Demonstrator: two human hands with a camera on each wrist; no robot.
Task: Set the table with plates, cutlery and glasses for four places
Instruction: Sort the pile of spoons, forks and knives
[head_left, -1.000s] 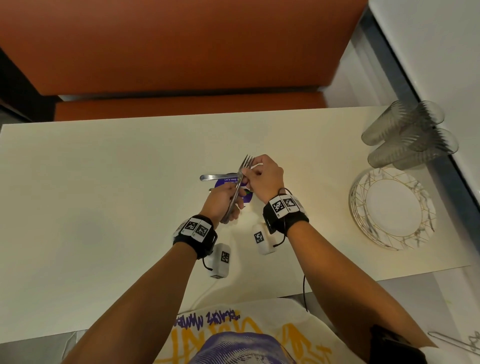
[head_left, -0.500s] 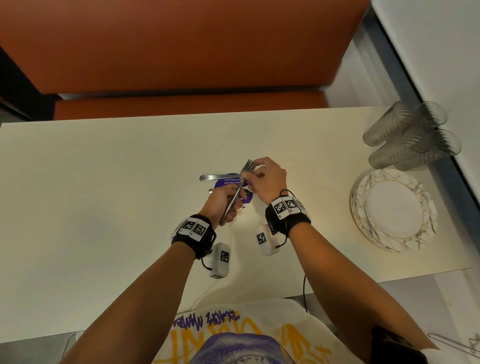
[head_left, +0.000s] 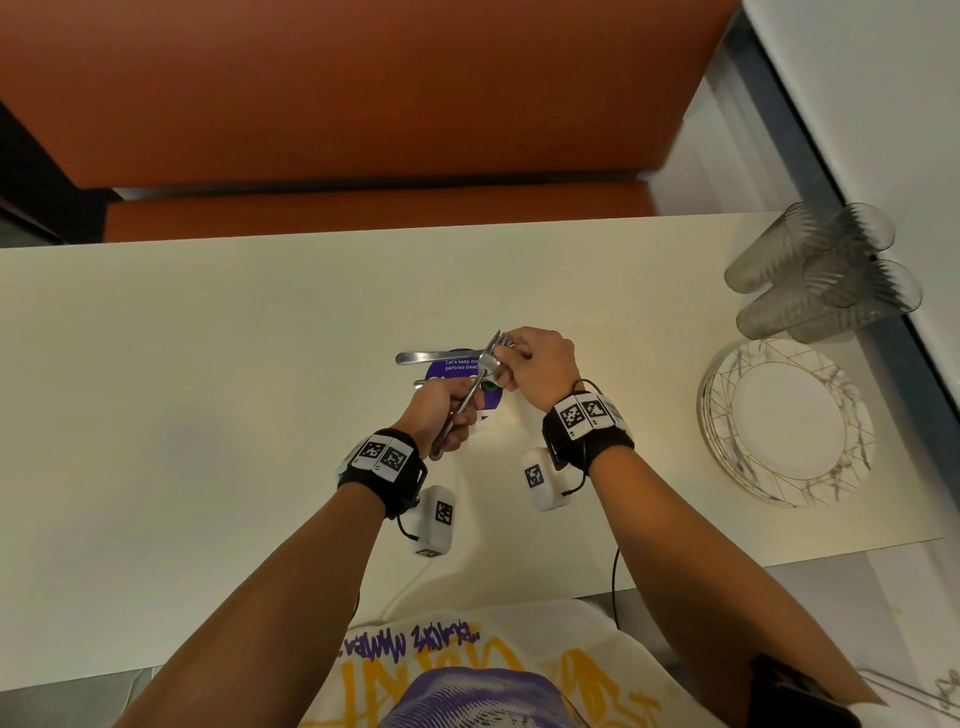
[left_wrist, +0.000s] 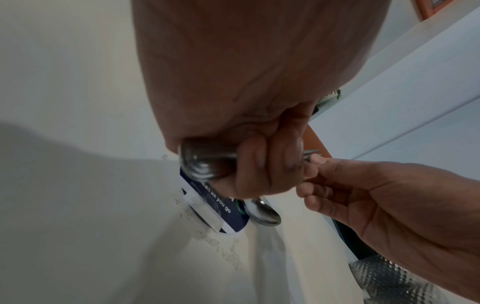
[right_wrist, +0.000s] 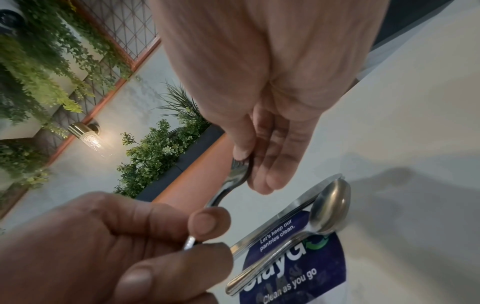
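Above the middle of the cream table (head_left: 208, 364), both hands hold a small bundle of steel forks (head_left: 485, 364). My left hand (head_left: 449, 415) grips the handles (left_wrist: 205, 162) in a fist. My right hand (head_left: 535, 358) pinches the head end (right_wrist: 235, 176) between thumb and fingers. Beneath them, a knife (head_left: 421, 357) and a spoon (right_wrist: 327, 207) lie across a round purple sticker (right_wrist: 298, 267) on the tabletop. A stack of white gold-lined plates (head_left: 789, 426) sits at the right, with several ribbed glasses (head_left: 821, 275) behind it.
An orange bench seat (head_left: 363, 208) runs along the table's far edge. A wall (head_left: 883, 104) borders the right end, close to the glasses. The near table edge is against my body, and wrist-camera cables hang over it.
The fork heads have dipped slightly and my right hand has edged a little to the right. Both hands keep their hold on the forks.
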